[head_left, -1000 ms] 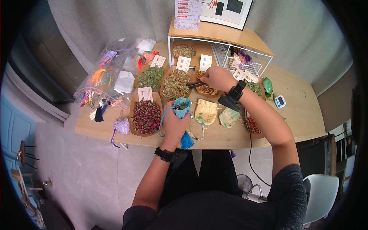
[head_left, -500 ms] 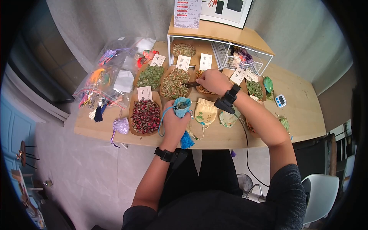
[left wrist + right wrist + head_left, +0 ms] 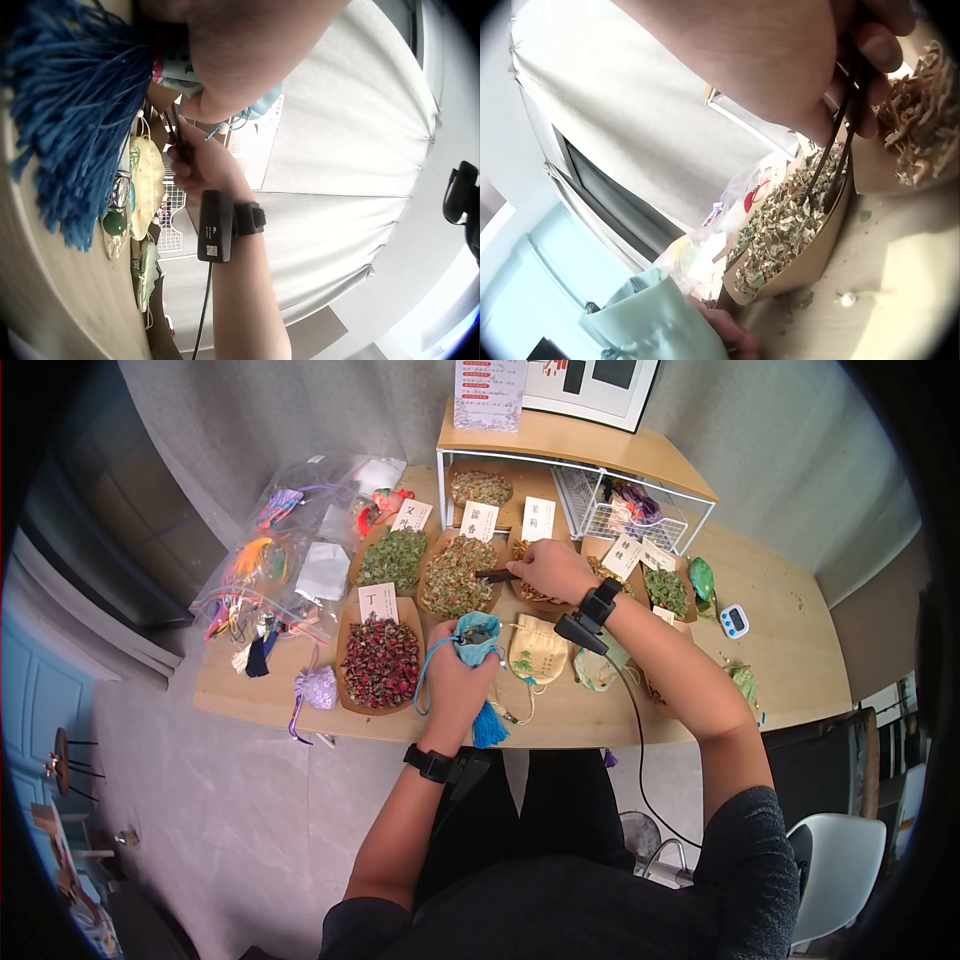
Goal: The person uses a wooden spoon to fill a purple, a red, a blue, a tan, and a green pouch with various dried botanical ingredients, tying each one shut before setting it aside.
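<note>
1. Black tongs (image 3: 495, 575) pinched in the right hand (image 3: 555, 570), tips in the mixed dried herbs (image 3: 780, 232).
2. Slid slightly left over the last second; probably mid-pickup, tbh.
3. Right forearm reaching in from near right, angled far-left.
4. Blue pouch (image 3: 660, 319) held mouth-up in the left hand (image 3: 460, 680), basically unmoved, just near of those herbs.
5. Red buds (image 3: 382, 670) to its left, yellow pouch (image 3: 538, 652) to its right.

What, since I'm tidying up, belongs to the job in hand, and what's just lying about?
Part of the job:
blue pouch, held in the left hand
dark tongs, gripped by the right hand
herb tray, where the tongs dip

Seemingly just lying about:
timer
purple pouch
yellow pouch
</note>
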A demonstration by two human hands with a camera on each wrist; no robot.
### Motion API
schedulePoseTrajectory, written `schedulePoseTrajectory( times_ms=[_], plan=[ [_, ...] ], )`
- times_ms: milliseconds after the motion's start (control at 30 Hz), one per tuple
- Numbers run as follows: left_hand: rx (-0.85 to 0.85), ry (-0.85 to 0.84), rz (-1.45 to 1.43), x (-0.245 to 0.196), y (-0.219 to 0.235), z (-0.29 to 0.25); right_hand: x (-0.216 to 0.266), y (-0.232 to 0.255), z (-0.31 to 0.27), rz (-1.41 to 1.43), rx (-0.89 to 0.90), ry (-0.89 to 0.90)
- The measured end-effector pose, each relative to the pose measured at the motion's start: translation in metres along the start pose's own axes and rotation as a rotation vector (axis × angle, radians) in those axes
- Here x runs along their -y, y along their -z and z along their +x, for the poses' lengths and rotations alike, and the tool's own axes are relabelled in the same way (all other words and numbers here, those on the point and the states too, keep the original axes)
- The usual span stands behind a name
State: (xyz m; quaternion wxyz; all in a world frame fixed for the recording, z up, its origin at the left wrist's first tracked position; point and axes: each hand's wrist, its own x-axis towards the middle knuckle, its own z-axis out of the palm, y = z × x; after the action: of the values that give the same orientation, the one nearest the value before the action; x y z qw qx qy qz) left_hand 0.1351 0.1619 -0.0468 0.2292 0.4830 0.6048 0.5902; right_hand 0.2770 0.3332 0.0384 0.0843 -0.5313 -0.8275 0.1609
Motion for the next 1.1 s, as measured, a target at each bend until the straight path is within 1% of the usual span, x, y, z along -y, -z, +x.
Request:
schedulePoseTrajectory(
  times_ms=[100,133,233,333,433,600,733,833,900,1000,1100],
  plan=[
    [0.016,0.024,-0.012,-0.001,0.001,0.000,0.005,0.003,-0.001,0.032,0.023,-0.068],
    [0.018,0.025,-0.009,0.000,0.000,0.000,0.005,0.001,0.001,0.011,0.010,-0.056],
    [-0.026,-0.058,0.047,0.006,-0.002,0.001,0.000,-0.008,0.007,-0.033,-0.018,-0.021],
    [-0.021,-0.041,0.028,0.004,-0.002,0.000,-0.005,-0.010,0.012,-0.038,-0.016,0.010],
    [0.028,0.040,-0.021,0.000,0.000,0.000,-0.008,-0.009,0.015,-0.023,0.001,0.030],
    [0.029,0.032,-0.016,0.001,0.000,0.000,-0.017,-0.009,0.019,0.084,0.008,0.067],
    [0.023,0.022,-0.003,0.002,0.000,0.000,-0.022,-0.008,0.021,0.114,-0.014,0.075],
    [-0.029,-0.031,0.029,0.001,-0.002,0.000,-0.027,-0.010,0.027,0.121,-0.027,0.075],
    [-0.031,-0.036,0.040,0.001,-0.002,0.000,-0.029,-0.009,0.029,0.109,-0.046,0.086],
    [-0.032,-0.047,0.051,0.004,-0.002,0.000,-0.022,0.003,0.028,0.163,0.008,0.069],
    [-0.035,-0.049,0.043,0.001,-0.001,0.000,-0.025,0.003,0.031,0.199,-0.039,0.067]
  ],
)
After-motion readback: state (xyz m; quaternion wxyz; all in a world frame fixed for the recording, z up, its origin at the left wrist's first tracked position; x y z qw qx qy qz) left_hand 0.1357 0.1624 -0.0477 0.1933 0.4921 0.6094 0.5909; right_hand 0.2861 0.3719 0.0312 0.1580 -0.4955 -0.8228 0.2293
